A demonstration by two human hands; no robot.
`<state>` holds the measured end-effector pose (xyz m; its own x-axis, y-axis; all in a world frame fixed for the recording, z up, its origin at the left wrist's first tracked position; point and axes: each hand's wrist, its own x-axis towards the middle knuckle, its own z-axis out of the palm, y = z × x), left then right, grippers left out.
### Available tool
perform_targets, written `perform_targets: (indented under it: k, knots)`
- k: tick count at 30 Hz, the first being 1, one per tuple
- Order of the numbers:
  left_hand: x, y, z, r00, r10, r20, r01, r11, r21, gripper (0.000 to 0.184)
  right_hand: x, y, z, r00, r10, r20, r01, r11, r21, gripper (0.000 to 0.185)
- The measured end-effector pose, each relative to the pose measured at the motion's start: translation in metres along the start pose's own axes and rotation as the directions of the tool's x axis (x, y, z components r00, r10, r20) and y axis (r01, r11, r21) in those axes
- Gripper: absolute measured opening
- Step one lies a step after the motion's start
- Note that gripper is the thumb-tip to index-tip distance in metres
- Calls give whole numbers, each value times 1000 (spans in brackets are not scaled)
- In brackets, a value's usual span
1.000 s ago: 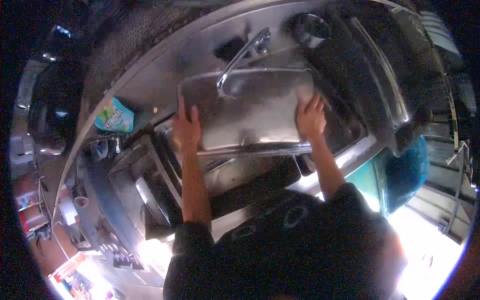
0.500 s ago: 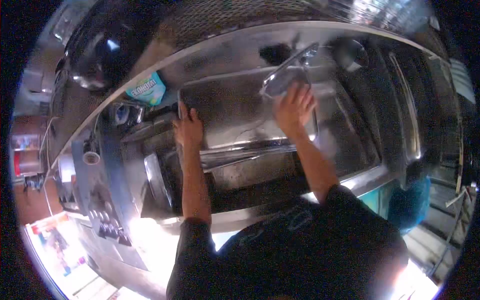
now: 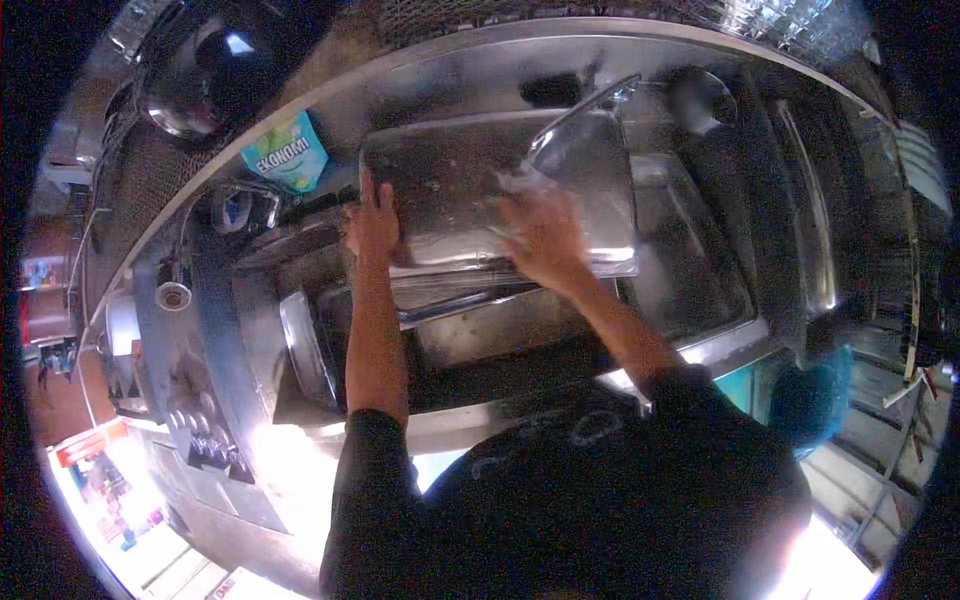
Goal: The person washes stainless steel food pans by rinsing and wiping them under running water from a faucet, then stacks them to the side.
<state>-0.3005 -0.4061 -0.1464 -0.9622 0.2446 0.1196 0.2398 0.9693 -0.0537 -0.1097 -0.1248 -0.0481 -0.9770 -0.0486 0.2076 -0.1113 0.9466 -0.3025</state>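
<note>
A large metal tray (image 3: 450, 170) lies tilted over the sink, its flat surface facing up. At its left edge, my left hand (image 3: 374, 225) grips the rim, fingers wrapped round it. My right hand (image 3: 545, 235) is over the right half of the tray, under the faucet (image 3: 575, 125); motion blurs its fingers. Something pale and blurred, water or foam, shows at its fingertips. Whether that hand holds anything is not clear.
A teal EKONOMI pouch (image 3: 287, 152) stands on the ledge at the left. Below the tray is a sink basin (image 3: 480, 335). A round metal container (image 3: 702, 102) sits behind the faucet, and a teal bag (image 3: 810, 400) hangs at the right.
My right hand moved from the tray's right edge to under the faucet, then left and down across its surface. My left hand stays on the left rim. The camera view has turned.
</note>
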Motion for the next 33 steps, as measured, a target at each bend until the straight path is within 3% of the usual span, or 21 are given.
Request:
perform_targets:
  k: [2, 4, 5, 7, 8, 9, 11, 12, 14, 16, 17, 19, 20, 21, 23, 24, 25, 27, 30, 32, 33]
  knots:
    - [-3, 1, -6, 1000, 2, -19, -2, 1000, -4, 47, -55, 57, -2, 990, 66, -127, -81, 990, -114, 70]
    - [-7, 8, -16, 999, -40, 24, 42, 997, -69, 51, -97, 97, -7, 975, 217, -39, -220, 971, -97, 77]
    - [-6, 12, -21, 994, -78, 70, 87, 987, -132, 56, -100, 99, -12, 978, 205, -36, -207, 974, -95, 77]
    - [6, 5, -16, 987, -127, 103, 145, 972, -187, 62, -93, 96, -27, 999, 47, 4, -43, 953, -299, 80]
    - [12, 2, -9, 995, -81, 65, 90, 985, -146, 55, -88, 93, -28, 999, -26, 35, 38, 918, -394, 81]
    - [12, -3, 5, 999, -35, 38, 39, 994, -104, 50, -83, 88, -25, 998, -38, 40, 51, 920, -389, 81]
    - [5, -7, 0, 1000, 6, 14, -5, 998, -61, 45, -60, 72, -9, 967, -120, 224, 203, 894, -400, 83]
    - [2, 0, -30, 997, -19, 75, 30, 987, -155, 52, -50, 63, -2, 938, -155, 309, 276, 874, -399, 84]
    - [-1, 11, -74, 978, -53, 200, 120, 934, -336, 69, -37, 49, 10, 933, -247, 263, 346, 821, -454, 83]
    - [-3, 6, -71, 972, -42, 233, 126, 924, -361, 70, -31, 38, 16, 888, -419, 192, 450, 699, -555, 81]
    - [3, 3, -71, 967, -20, 255, 120, 915, -384, 71, -26, 40, 13, 882, -429, 193, 459, 692, -557, 81]
    - [12, -7, -53, 960, -16, 279, 135, 902, -410, 73, -16, 46, -4, 750, -582, 315, 662, 666, -344, 72]
    - [17, -14, -34, 977, 40, 210, 52, 908, -416, 74, -10, 46, -7, 667, -654, 357, 741, 633, -224, 68]
    - [23, -23, -11, 985, 100, 139, -34, 911, -412, 75, -4, 44, -3, 657, -664, 357, 750, 623, -222, 68]
    - [22, -29, -8, 986, 152, 74, -111, 909, -401, 76, 5, 36, 12, 522, -779, 348, 851, 502, -154, 57]
    - [20, -24, -27, 981, 118, 153, -37, 893, -448, 77, 11, 29, 20, 448, -828, 338, 893, 434, -121, 52]
    - [18, -18, -47, 968, 87, 235, 41, 872, -488, 77, 20, 16, 29, 439, -833, 337, 897, 426, -114, 52]
    - [16, -9, -57, 946, 43, 321, 136, 847, -515, 77, 42, -28, 52, 450, -880, 152, 892, 435, -123, 41]
    - [16, -7, -55, 939, 3, 345, 160, 882, -444, 74, 62, -100, 93, 437, -880, 184, 885, 384, -264, 29]
    - [14, -3, -65, 929, -19, 368, 185, 887, -423, 73, 74, -137, 101, 417, -802, 428, 907, 335, -256, 36]
    - [12, -1, -72, 921, -24, 390, 196, 891, -408, 72, 76, -142, 109, 408, -808, 425, 911, 327, -252, 36]
